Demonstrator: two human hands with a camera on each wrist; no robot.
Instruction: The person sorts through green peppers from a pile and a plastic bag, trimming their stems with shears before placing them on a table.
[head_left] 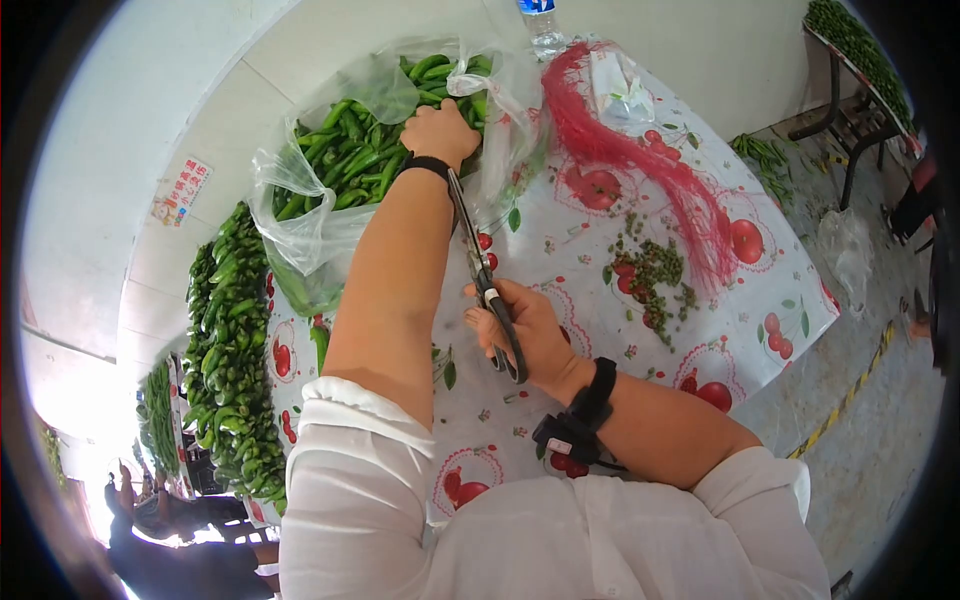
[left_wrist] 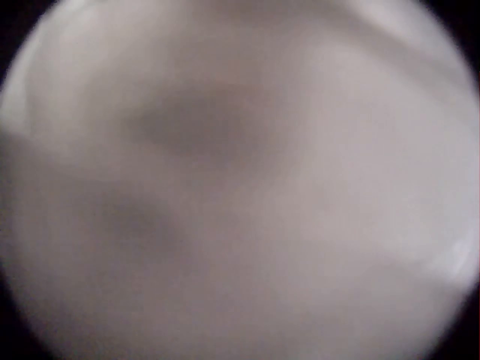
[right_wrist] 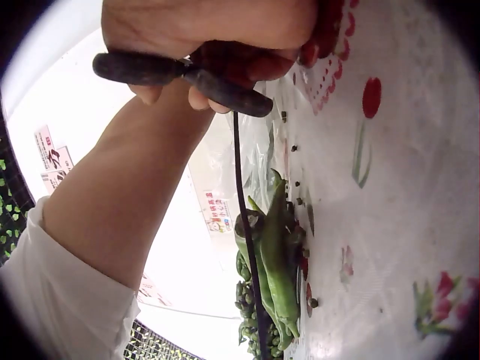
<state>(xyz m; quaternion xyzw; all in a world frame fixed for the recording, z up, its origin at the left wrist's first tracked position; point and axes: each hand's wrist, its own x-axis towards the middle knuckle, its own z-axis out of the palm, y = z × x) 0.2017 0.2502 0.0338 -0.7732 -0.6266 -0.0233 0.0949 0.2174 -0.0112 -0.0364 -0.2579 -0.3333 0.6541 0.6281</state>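
Observation:
Over the green chili peppers (head_left: 352, 150) in a clear plastic bag (head_left: 285, 235), my left hand (head_left: 440, 132) reaches down with bent fingers. Their tips are hidden, so I cannot tell what they hold. My right hand (head_left: 535, 330) grips black-handled scissors (head_left: 478, 262), whose blades point up beside the left wrist in the head view. In the right wrist view the scissors' dark handles (right_wrist: 225, 91) show under that hand. A few long green peppers (right_wrist: 276, 259) lie on the table there. The left wrist view is only a pale blur.
A bundle of red plastic strands (head_left: 650, 165) crosses the flowered tablecloth (head_left: 520, 420) near small green stem bits (head_left: 650, 275). A water bottle (head_left: 543, 30) stands at the back. Peppers heap along the left edge (head_left: 232, 350). Others lie on the floor (head_left: 762, 165) at right.

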